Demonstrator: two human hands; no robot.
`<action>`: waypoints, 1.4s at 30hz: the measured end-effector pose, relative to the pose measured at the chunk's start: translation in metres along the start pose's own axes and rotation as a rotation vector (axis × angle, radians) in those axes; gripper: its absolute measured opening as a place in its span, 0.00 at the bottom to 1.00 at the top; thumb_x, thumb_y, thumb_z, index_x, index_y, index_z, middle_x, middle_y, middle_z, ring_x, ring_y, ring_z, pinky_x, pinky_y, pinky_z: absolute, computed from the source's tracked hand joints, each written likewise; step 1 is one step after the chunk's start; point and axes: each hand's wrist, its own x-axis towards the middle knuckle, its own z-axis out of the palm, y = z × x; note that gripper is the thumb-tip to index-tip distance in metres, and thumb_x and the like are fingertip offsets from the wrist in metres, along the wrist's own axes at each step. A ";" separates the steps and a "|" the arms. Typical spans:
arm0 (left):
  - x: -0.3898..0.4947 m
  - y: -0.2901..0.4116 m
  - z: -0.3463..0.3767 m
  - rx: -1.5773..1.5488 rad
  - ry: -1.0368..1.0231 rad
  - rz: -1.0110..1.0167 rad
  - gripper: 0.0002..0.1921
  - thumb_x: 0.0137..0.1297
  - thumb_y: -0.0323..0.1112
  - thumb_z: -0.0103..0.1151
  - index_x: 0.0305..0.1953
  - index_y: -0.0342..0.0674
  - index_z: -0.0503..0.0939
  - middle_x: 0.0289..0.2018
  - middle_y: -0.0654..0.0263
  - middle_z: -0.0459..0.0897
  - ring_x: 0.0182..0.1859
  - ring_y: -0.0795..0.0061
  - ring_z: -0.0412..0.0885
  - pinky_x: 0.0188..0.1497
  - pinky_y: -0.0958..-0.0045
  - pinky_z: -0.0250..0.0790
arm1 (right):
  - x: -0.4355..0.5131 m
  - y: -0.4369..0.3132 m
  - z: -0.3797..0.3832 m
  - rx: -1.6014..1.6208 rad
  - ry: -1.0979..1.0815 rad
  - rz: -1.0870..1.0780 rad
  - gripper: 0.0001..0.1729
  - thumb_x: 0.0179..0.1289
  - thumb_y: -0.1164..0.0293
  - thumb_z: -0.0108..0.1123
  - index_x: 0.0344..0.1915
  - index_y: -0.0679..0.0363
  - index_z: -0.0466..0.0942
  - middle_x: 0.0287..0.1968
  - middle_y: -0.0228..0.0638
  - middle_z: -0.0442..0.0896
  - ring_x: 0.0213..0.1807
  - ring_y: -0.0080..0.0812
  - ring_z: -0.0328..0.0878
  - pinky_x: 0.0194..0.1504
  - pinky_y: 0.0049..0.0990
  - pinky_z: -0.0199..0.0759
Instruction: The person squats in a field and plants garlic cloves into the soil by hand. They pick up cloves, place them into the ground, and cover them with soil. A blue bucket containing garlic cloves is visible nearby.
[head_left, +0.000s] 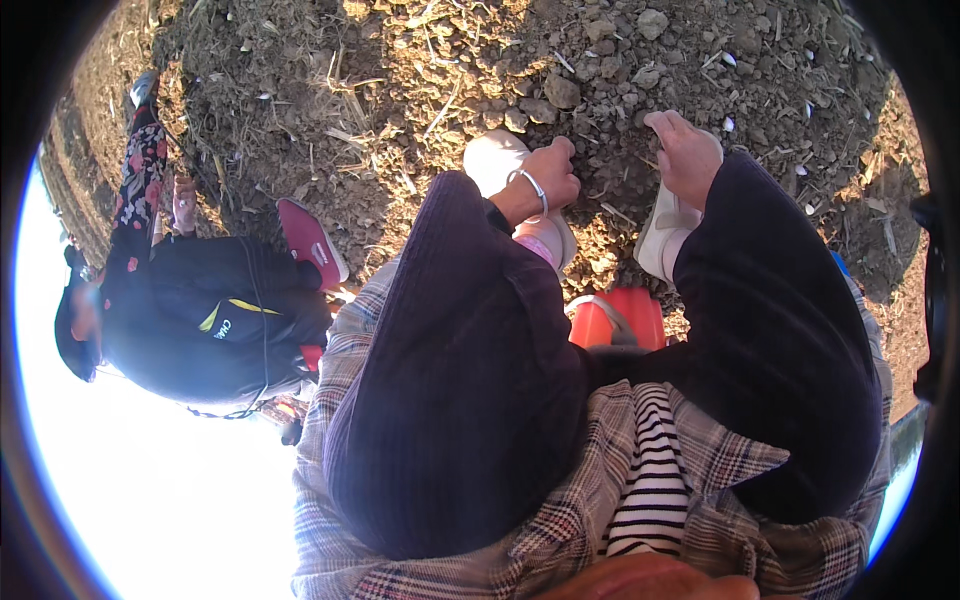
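Between my bent knees, both hands are low over loose brown soil (600, 157). My left hand (553, 174), with a pale bangle (534, 191) at its wrist, is curled near the beige left shoe (496, 161). Its fingertips are turned away, so anything in them is hidden. My right hand (688, 154) hovers above the right shoe (664, 225), its fingers bent toward the left; whether they pinch something is unclear. Small whitish cloves or bulbs, one of them a pale clove-like piece (728, 124), dot the ground beyond and beside my right hand.
A red plastic object (619, 319) with a strap lies between my feet. To the left, another person (202, 315) in dark clothing bends over the soil, one red shoe (311, 240) near my left knee. Clods such as a large one (562, 91) and dry straw (442, 105) litter the ground.
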 end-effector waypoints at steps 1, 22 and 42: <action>0.003 0.004 0.003 -0.027 -0.019 0.060 0.19 0.52 0.28 0.54 0.47 0.28 0.71 0.38 0.50 0.83 0.37 0.56 0.83 0.41 0.65 0.75 | -0.001 0.000 0.004 -0.062 -0.009 -0.006 0.27 0.54 0.81 0.54 0.56 0.59 0.64 0.46 0.45 0.73 0.50 0.50 0.74 0.50 0.39 0.70; -0.008 -0.025 -0.105 -0.411 -0.085 0.150 0.14 0.63 0.26 0.54 0.51 0.34 0.76 0.42 0.61 0.83 0.42 0.73 0.83 0.46 0.72 0.77 | -0.039 0.116 -0.053 -0.153 0.994 0.451 0.25 0.53 0.78 0.53 0.54 0.60 0.71 0.52 0.44 0.75 0.55 0.48 0.72 0.56 0.39 0.69; -0.001 0.233 -0.141 0.432 0.035 0.254 0.06 0.61 0.27 0.53 0.37 0.35 0.80 0.29 0.66 0.81 0.31 0.75 0.79 0.36 0.73 0.74 | -0.068 0.080 -0.004 0.220 0.967 0.423 0.23 0.52 0.77 0.60 0.51 0.55 0.72 0.48 0.40 0.73 0.48 0.48 0.75 0.46 0.42 0.71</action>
